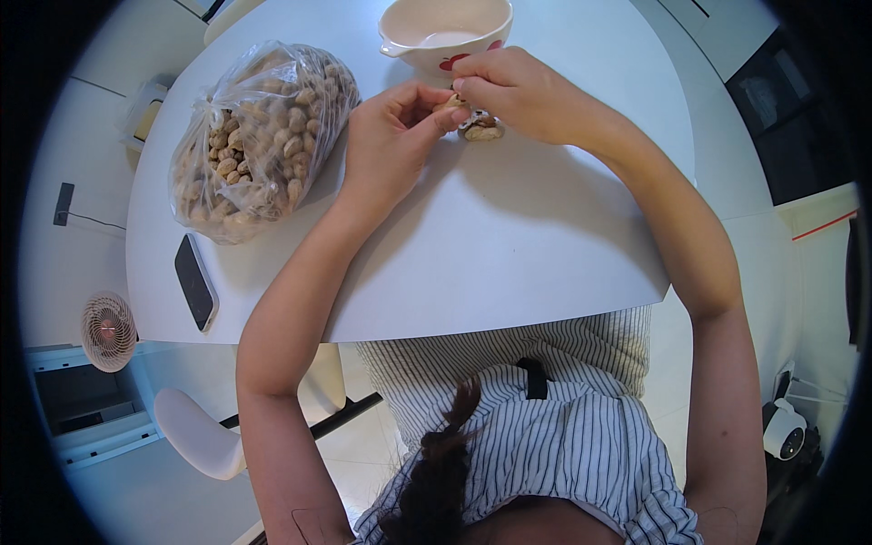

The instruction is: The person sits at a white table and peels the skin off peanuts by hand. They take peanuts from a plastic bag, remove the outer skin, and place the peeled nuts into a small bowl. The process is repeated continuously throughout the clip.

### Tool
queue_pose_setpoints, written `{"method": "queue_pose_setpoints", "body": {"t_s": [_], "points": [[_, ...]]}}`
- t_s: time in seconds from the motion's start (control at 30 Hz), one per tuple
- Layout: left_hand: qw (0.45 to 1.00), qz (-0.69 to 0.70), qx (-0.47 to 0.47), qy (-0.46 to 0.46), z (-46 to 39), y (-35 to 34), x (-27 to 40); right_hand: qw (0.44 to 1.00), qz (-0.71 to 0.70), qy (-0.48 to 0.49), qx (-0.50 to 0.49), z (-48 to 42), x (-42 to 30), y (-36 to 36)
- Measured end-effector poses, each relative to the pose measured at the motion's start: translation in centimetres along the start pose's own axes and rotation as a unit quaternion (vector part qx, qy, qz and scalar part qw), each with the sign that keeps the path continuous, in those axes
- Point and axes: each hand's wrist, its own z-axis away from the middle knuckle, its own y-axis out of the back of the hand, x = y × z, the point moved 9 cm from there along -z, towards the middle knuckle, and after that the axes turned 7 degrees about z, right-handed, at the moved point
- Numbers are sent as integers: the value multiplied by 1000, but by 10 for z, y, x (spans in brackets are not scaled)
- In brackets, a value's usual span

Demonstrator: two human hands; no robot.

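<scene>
Between the thumb and fingers of my left hand (398, 133) is a walnut (455, 101), mostly covered by the fingertips. My right hand (521, 92) meets it from the upper right, its thumb and index finger pinched at the nut's upper end. Just below the hands, a small heap of walnut shell pieces (484, 131) lies on the white table (518, 252). Beyond my hands stands a cream bowl (446, 24) with a spout and red fruit print; its visible inside shows no nuts. Left of my left hand sits a knotted clear plastic bag (262, 143) full of whole walnuts.
A smartphone (196, 283) lies dark near the table's left front edge. To the left are a round fan (109, 332) and a white chair (197, 432). A white device (785, 430) stands low at the right. The table's front edge runs close to my lap.
</scene>
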Motion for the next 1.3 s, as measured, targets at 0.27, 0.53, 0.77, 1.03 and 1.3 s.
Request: {"method": "queue_pose_setpoints", "body": {"t_s": [0.27, 0.53, 0.77, 1.03, 1.3], "points": [[1000, 22, 3, 0, 0, 1, -1, 979, -164, -119, -19, 4, 12, -6], [998, 60, 10, 6, 0, 1, 1, 961, -221, -165, -34, 8, 17, -9], [993, 93, 53, 59, -1, 8, -9, 986, -119, -116, 21, 0, 18, 8], [990, 69, 76, 95, 0, 10, -12, 996, 83, -13, 32, -1, 6, 17], [989, 106, 40, 92, -1, 5, -15, 995, 93, -20, 29, -2, 4, 14]]}}
